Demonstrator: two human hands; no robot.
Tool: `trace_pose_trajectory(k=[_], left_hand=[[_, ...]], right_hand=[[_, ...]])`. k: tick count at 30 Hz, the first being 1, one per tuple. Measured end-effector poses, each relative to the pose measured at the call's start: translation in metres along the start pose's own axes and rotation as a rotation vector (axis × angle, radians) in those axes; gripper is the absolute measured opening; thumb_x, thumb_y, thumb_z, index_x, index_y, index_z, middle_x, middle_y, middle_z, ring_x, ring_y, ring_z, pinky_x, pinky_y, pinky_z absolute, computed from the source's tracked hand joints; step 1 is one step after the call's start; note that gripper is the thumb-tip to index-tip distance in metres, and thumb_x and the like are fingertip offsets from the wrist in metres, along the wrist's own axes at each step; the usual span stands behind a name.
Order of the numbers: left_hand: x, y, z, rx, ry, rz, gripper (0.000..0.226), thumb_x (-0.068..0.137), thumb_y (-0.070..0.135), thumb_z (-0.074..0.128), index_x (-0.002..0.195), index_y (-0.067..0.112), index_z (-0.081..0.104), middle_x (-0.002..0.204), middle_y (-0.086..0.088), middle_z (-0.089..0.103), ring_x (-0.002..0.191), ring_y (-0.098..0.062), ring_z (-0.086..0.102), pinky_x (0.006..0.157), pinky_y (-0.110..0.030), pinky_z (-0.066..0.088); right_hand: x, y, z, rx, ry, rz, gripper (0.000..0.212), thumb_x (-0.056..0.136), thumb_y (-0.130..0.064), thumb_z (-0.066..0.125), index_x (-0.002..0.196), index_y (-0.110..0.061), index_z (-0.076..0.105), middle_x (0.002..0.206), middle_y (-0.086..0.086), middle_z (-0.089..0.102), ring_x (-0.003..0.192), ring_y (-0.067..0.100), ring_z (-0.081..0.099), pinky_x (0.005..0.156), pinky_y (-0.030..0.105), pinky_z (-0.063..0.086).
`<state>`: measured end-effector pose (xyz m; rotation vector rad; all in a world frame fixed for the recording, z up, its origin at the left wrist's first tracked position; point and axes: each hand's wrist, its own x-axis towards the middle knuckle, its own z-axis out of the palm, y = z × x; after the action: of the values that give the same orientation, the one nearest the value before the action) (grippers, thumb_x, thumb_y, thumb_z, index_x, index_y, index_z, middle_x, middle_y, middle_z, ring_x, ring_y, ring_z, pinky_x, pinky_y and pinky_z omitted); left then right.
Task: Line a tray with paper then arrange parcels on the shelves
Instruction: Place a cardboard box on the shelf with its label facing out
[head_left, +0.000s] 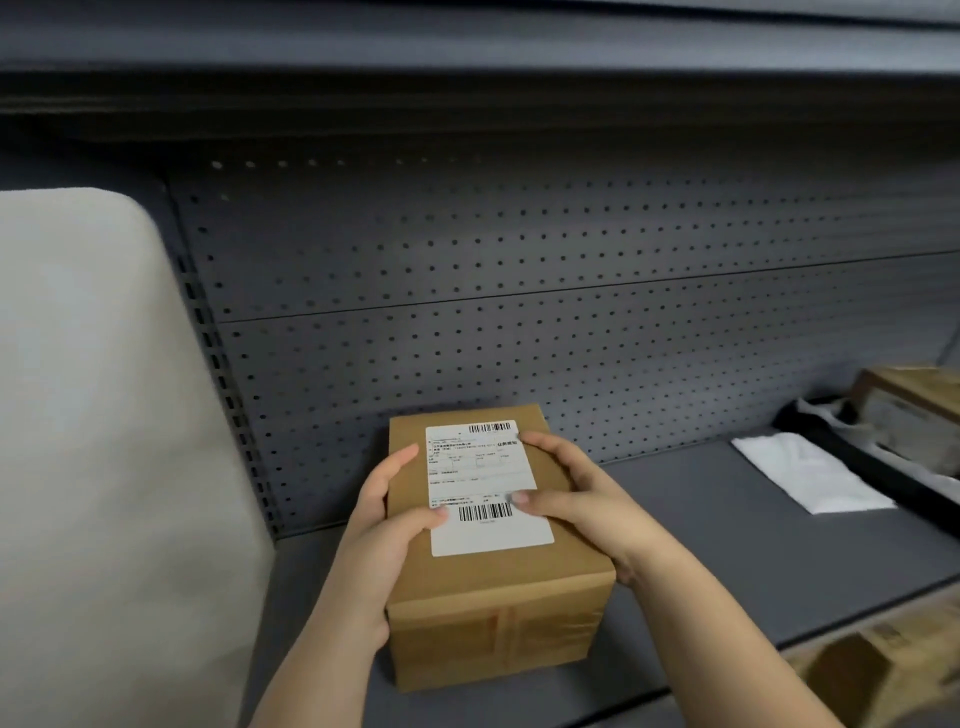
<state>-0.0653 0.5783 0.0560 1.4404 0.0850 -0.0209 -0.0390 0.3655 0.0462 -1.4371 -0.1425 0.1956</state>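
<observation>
Both forearms stretched forward; the left grip and right grip clasped the parcel from either side, thumbs on top.

parcel: on shelf, before pegboard back panel.
hands: left hand on its left side, right hand on its right.
paper sheet: on shelf, right of parcel, apart.
tray: far right, behind paper sheet; second parcel in it.

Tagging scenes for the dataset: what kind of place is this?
Probably a parcel storeroom or pickup point: grey metal shelf with a perforated back panel, and a cardboard parcel bearing a barcoded shipping label.
</observation>
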Motion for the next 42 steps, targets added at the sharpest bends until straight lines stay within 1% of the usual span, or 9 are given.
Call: trace_pose_trajectory(k=[7, 10, 15, 19, 24, 30, 35, 39, 42], left_hand=[[-0.019, 0.008, 0.109, 0.026, -0.16, 0.079, 0.057, 0.084, 0.004, 0.067, 0.112, 0.053, 0.06, 0.112, 0.021, 0.064, 0.098, -0.01, 0.065, 0.078, -0.037, 0.056], [-0.028, 0.01, 0.171, 0.014, -0.249, 0.092, 0.059, 0.082, 0.001, 0.068, 0.108, 0.055, 0.062, 0.116, 0.015, 0.066, 0.103, -0.016, 0.066, 0.087, -0.044, 0.056], [-0.047, 0.008, 0.29, 0.004, -0.372, 0.052, 0.057, 0.082, -0.001, 0.067, 0.109, 0.049, 0.064, 0.108, 0.01, 0.072, 0.088, -0.018, 0.073, 0.072, -0.038, 0.059], [-0.063, 0.003, 0.386, 0.005, -0.458, 0.006, 0.052, 0.083, 0.001, 0.067, 0.108, 0.047, 0.065, 0.103, 0.006, 0.074, 0.084, -0.022, 0.074, 0.063, -0.038, 0.059], [-0.087, -0.006, 0.493, -0.018, -0.505, -0.016, 0.039, 0.086, 0.008, 0.064, 0.103, 0.044, 0.067, 0.099, 0.003, 0.074, 0.085, -0.024, 0.073, 0.066, -0.039, 0.059], [-0.104, -0.022, 0.612, -0.021, -0.551, -0.02, 0.031, 0.085, 0.013, 0.065, 0.092, 0.042, 0.072, 0.106, -0.004, 0.073, 0.095, -0.03, 0.069, 0.075, -0.041, 0.055], [-0.11, -0.034, 0.693, 0.035, -0.607, -0.002, 0.024, 0.087, 0.016, 0.062, 0.09, 0.037, 0.072, 0.106, 0.003, 0.072, 0.102, -0.021, 0.064, 0.085, -0.041, 0.051], [-0.105, -0.046, 0.749, 0.064, -0.64, -0.003, 0.026, 0.086, 0.016, 0.063, 0.086, 0.041, 0.072, 0.104, 0.001, 0.074, 0.107, -0.027, 0.064, 0.097, -0.052, 0.049], [-0.095, -0.054, 0.793, 0.068, -0.664, 0.003, 0.023, 0.087, 0.016, 0.063, 0.086, 0.037, 0.072, 0.104, 0.003, 0.073, 0.108, -0.024, 0.062, 0.093, -0.046, 0.049]], right_hand=[[-0.072, -0.035, -0.09, -0.13, 0.246, -0.235, 0.061, 0.068, -0.02, 0.088, 0.117, -0.046, 0.064, 0.155, -0.017, 0.03, 0.137, 0.003, 0.039, 0.108, 0.04, 0.043], [-0.113, -0.051, -0.138, -0.129, 0.374, -0.322, 0.055, 0.071, -0.01, 0.083, 0.113, -0.041, 0.067, 0.154, -0.019, 0.031, 0.131, -0.007, 0.041, 0.094, 0.022, 0.046], [-0.177, -0.073, -0.237, -0.141, 0.564, -0.359, 0.04, 0.074, -0.007, 0.081, 0.099, -0.037, 0.074, 0.153, -0.022, 0.033, 0.122, -0.01, 0.046, 0.092, 0.024, 0.047], [-0.225, -0.091, -0.314, -0.162, 0.684, -0.337, 0.033, 0.077, -0.007, 0.079, 0.095, -0.034, 0.076, 0.152, -0.023, 0.033, 0.113, -0.017, 0.046, 0.072, 0.008, 0.048], [-0.283, -0.113, -0.4, -0.216, 0.828, -0.295, 0.025, 0.082, -0.016, 0.075, 0.1, -0.034, 0.078, 0.154, -0.019, 0.035, 0.128, -0.006, 0.044, 0.095, 0.023, 0.04], [-0.34, -0.133, -0.492, -0.263, 0.921, -0.224, 0.028, 0.083, -0.014, 0.073, 0.104, -0.033, 0.076, 0.156, -0.022, 0.027, 0.11, -0.012, 0.051, 0.064, 0.008, 0.047], [-0.368, -0.143, -0.564, -0.31, 0.97, -0.141, 0.028, 0.077, -0.025, 0.076, 0.098, -0.044, 0.075, 0.156, -0.026, 0.024, 0.127, 0.008, 0.05, 0.1, 0.042, 0.049], [-0.378, -0.144, -0.615, -0.31, 1.03, -0.136, 0.028, 0.078, -0.022, 0.076, 0.099, -0.04, 0.076, 0.156, -0.024, 0.026, 0.128, 0.008, 0.049, 0.102, 0.04, 0.047], [-0.381, -0.14, -0.655, -0.301, 1.081, -0.125, 0.028, 0.078, -0.02, 0.077, 0.099, -0.038, 0.077, 0.156, -0.023, 0.027, 0.127, 0.008, 0.051, 0.099, 0.042, 0.05]])
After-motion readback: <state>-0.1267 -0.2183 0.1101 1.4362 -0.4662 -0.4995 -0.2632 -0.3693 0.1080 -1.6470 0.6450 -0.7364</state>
